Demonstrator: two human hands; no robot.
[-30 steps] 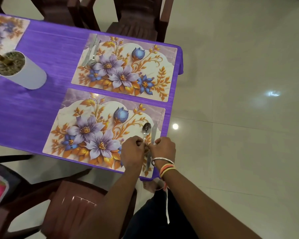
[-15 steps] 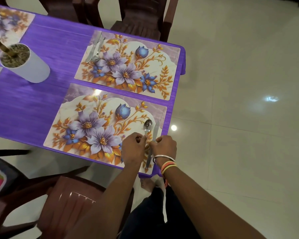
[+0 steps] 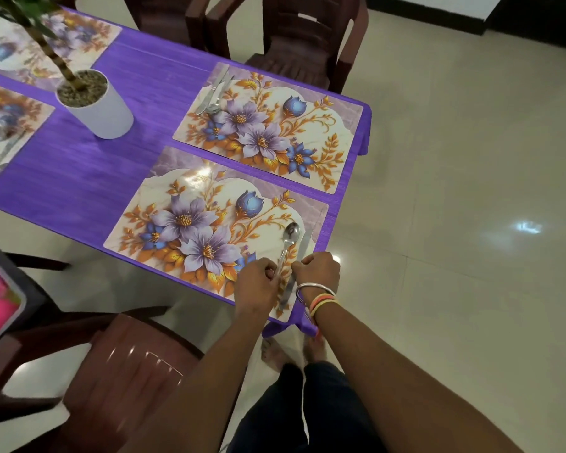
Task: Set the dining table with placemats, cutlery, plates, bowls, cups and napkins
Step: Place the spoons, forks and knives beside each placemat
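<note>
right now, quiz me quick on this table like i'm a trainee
1. True or false: the spoon lies left of the knife on the near mat.
2. The right hand pinches the knife. The left hand holds: A spoon, B fork, C napkin?
3. Fill in: the white pot holds a ____.
Key: 1 true; 2 A; 3 plant.
</note>
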